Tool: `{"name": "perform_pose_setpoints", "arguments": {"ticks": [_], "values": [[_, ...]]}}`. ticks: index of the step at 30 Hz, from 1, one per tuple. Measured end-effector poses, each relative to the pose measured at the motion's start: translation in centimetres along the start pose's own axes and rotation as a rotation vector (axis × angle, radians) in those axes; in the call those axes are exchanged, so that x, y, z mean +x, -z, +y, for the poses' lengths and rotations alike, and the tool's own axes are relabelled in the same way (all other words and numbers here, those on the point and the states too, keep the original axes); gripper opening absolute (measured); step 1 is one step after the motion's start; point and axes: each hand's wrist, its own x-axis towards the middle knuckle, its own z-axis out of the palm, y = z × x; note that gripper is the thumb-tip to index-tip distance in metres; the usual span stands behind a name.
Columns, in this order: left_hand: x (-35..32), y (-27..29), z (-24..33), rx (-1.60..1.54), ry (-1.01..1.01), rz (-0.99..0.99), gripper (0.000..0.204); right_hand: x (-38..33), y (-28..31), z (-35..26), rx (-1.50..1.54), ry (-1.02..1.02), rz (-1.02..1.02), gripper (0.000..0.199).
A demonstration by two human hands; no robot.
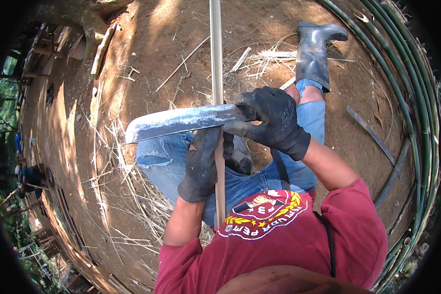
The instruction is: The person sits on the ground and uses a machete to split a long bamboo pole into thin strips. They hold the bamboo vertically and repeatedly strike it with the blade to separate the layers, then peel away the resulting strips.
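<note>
The right hand [274,120] gripped a broad grey steel blade [181,122]; the left hand [201,166] clasped a long pale bamboo strip [216,63]. The strip looked stiff, light and splintery, best held near the blade.

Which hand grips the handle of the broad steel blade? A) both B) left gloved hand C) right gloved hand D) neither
C: the right black-gloved hand closes on the broad steel blade's handle, while the left black-gloved hand holds the thin pale bamboo strip.

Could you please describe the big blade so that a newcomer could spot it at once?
Start at the person's blue-jeaned knees. Across them lies a broad grey steel machete blade, its handle in the black-gloved right hand. Unlike the thin pale bamboo strip it crosses, it is wide, metallic and horizontal.
</note>
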Motion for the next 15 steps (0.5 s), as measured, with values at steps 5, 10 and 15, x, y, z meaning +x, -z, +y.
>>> {"name": "perform_pose_setpoints", "arguments": {"ticks": [5,10,15], "values": [[0.3,-0.9,1.1,-0.321,0.183,0.061,0.040,0.7,0.2,1.0,-0.047,-0.003,0.053,0.051],[0.0,-0.4,1.3,-0.243,0.191,0.003,0.041,2.2,0.2,2.5,-0.073,0.007,0.108,0.048],[0.0,-0.8,1.7,-0.278,0.194,-0.010,0.050,4.3,0.4,4.3,-0.060,-0.033,0.195,0.052]]}}
